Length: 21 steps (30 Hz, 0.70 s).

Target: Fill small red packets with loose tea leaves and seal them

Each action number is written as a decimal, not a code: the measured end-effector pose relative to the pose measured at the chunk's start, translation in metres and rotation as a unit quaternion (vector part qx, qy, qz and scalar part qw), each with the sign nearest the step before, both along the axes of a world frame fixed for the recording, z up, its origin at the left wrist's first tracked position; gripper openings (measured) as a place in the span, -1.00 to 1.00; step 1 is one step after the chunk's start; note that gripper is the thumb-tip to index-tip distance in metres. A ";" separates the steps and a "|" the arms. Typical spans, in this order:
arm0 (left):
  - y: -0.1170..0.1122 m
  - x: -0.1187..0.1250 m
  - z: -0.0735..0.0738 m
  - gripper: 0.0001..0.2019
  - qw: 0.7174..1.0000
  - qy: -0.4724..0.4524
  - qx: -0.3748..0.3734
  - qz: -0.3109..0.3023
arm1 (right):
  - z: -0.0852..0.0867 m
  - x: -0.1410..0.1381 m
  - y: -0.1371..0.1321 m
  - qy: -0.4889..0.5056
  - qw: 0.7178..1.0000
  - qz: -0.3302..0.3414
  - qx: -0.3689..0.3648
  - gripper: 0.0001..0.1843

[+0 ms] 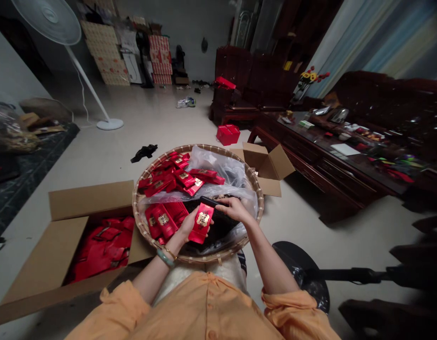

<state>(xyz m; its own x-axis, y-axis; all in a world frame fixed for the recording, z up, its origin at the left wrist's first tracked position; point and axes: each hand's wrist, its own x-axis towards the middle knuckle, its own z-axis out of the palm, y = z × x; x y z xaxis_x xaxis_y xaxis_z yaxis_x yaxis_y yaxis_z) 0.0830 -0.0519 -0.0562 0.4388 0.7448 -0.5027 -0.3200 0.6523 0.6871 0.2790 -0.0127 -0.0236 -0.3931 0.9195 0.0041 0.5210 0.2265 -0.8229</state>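
My left hand (188,227) is closed around a red packet (202,222) with a gold label, held upright over a round bamboo basket (136,208). My right hand (234,209) grips a slim black bar-shaped tool (209,202), which lies across the packet's top edge. I cannot make out exactly what kind of tool it is. Dark loose leaf-like stuff (222,229) lies in clear plastic sheeting (222,163) below my hands. Flat red packets (165,224) rest beside my left hand, and a pile of fuller-looking red packets (183,177) sits at the basket's far side.
An open carton (48,250) of red packets stands at left, and another open carton (270,163) behind the basket at right. A black round base with a pole (303,274) is near my right elbow. Farther off are a white fan (110,123), a red box (228,134) and a dark wooden table (310,160).
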 end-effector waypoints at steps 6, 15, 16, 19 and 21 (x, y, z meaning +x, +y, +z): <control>-0.002 0.001 0.005 -0.43 1.000 0.000 -0.002 0.000 | -0.001 -0.001 -0.001 0.003 1.000 -0.005 -0.006 -0.64; -0.002 0.001 0.004 -0.44 1.000 0.004 -0.004 0.005 | 0.003 -0.002 -0.004 -0.015 1.000 -0.002 0.001 -0.63; -0.002 0.001 0.004 -0.45 1.000 0.003 -0.004 0.005 | 0.003 -0.002 -0.004 -0.019 1.000 -0.002 0.002 -0.63; -0.002 0.000 0.003 -0.45 1.000 0.005 -0.007 0.006 | 0.003 -0.002 -0.005 -0.022 1.000 0.000 0.006 -0.64; -0.002 0.000 0.001 -0.45 1.000 0.004 -0.009 0.005 | 0.002 -0.003 -0.005 -0.020 1.000 0.002 0.010 -0.64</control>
<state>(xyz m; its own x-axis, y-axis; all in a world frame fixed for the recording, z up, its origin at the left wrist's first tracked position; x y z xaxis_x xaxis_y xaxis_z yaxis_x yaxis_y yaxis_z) 0.0831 -0.0539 -0.0547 0.4277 0.7399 -0.5192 -0.3217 0.6614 0.6775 0.2762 -0.0175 -0.0215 -0.3972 0.9177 0.0070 0.5519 0.2450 -0.7971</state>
